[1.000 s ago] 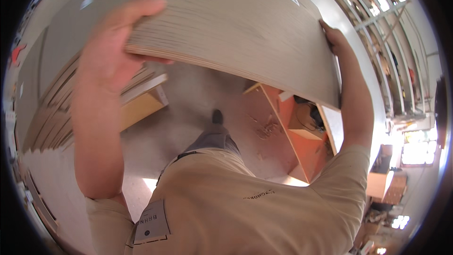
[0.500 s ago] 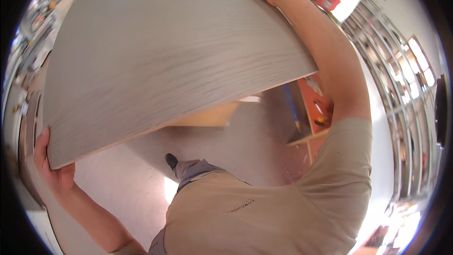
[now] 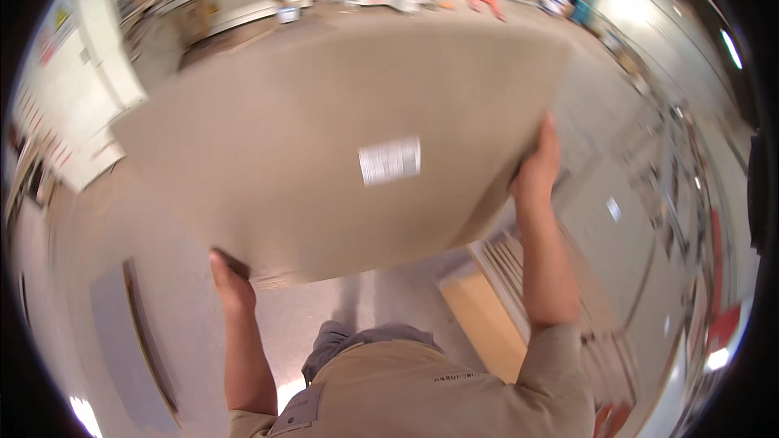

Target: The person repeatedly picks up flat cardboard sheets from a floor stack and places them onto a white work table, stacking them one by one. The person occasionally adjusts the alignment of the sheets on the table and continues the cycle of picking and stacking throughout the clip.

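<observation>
A large flat brown-grey board [image 3: 308, 130] is held up in front of my body, blurred by motion. On its face is a white printed label [image 3: 389, 161]. My left hand [image 3: 233, 282] grips the near left corner, with the thumb on the upper face and the fingers mostly hidden below. At the right edge, my right hand [image 3: 537, 169] is closed round the board, its thumb pointing away from me. Whatever lies directly under the board is hidden.
Stacked boards [image 3: 495, 316] lie at my right, with another labelled panel [image 3: 600, 235] beyond them. A dark-edged panel [image 3: 134, 341] is on the floor at left. Ahead stand a white cabinet [image 3: 77, 73], long machines [image 3: 260, 0] and an orange-red object [image 3: 485, 0].
My view has swung round from the shelving to the machines. The board has come lower and more level, still in both hands, and my right arm now reaches forward instead of up.
</observation>
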{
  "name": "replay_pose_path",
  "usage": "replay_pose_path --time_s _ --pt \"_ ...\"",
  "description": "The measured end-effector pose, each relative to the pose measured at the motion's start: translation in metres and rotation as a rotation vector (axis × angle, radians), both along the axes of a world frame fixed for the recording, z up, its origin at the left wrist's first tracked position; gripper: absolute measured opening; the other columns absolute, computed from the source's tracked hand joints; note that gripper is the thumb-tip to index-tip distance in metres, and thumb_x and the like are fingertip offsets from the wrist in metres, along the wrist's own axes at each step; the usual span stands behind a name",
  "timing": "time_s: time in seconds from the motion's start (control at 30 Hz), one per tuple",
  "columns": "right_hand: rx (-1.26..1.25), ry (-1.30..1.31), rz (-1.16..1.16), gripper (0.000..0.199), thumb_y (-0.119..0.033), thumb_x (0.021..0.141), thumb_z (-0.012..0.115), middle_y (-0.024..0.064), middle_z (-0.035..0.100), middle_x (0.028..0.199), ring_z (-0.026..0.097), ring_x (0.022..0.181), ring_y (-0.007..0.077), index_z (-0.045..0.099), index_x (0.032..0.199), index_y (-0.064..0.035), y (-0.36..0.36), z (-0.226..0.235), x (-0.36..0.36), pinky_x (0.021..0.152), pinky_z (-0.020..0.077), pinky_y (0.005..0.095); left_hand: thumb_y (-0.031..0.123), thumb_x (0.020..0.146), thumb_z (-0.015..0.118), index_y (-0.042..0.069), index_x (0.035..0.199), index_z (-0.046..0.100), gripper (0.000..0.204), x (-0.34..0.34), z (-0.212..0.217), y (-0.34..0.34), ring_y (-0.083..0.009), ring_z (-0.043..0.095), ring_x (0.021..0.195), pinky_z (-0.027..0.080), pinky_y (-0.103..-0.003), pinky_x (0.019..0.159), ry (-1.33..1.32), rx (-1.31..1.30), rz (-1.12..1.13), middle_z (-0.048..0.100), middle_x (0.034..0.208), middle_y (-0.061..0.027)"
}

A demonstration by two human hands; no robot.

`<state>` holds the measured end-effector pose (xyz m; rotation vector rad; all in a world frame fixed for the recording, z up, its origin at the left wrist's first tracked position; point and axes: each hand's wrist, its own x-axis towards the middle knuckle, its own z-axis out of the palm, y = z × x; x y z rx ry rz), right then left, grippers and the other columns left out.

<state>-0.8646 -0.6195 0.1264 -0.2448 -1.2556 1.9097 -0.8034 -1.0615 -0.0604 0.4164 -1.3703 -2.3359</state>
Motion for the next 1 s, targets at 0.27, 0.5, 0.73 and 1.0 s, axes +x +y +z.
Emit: replay_pose_path --time_s 0.27,0.5,0.73,1.0 --pt "0.100 0.512 0.545 0.037 -0.033 0.100 0.047 0.0074 0.053 0.063 0.051 0.058 0.0157 0.060 0.101 0.0013 -0.173 -0.144 -0.205 0.053 0.0446 0.0252 0.057 0.102 0.030 0.006 0.082 0.054 0.060 -0.110 -0.046 -0.158 -0.0245 0.057 0.072 0.049 -0.038 0.072 0.492 0.023 -0.076 0.057 0.077 -0.0119" --pt "0.002 0.273 0.415 0.055 -0.052 0.097 0.047 0.0046 0.051 0.060 0.050 0.053 0.0132 0.060 0.092 0.0009 -0.191 -0.129 -0.350 0.048 0.0411 0.0233 0.049 0.100 0.033 0.007 0.073 0.053 0.053 -0.319 -0.002 -0.190 -0.0219 0.054 0.062 0.046 -0.034 0.065 0.341 0.053 -0.015 0.051 0.059 -0.0098" --pt "0.091 -0.046 -0.052 0.045 -0.037 0.100 0.042 0.0075 0.058 0.072 0.055 0.064 0.0173 0.061 0.095 0.0030 -0.092 -0.197 -0.475 0.060 0.0489 0.0277 0.039 0.100 0.039 0.007 0.087 0.056 0.039 -0.512 -0.057 -0.132 -0.0179 0.057 0.085 0.046 -0.035 0.076 0.343 0.085 -0.236 0.061 0.087 -0.0059" --pt "-0.303 -0.344 -0.401 0.053 -0.042 0.105 0.034 0.0179 0.062 0.119 0.057 0.111 0.0300 0.054 0.123 0.0028 0.097 -0.190 -0.565 0.094 0.0481 0.0446 0.044 0.097 0.048 0.005 0.124 0.054 0.048 -0.684 -0.014 0.063 -0.0140 0.062 0.100 0.051 -0.034 0.087 0.189 -0.066 -0.343 0.066 0.108 -0.0036"
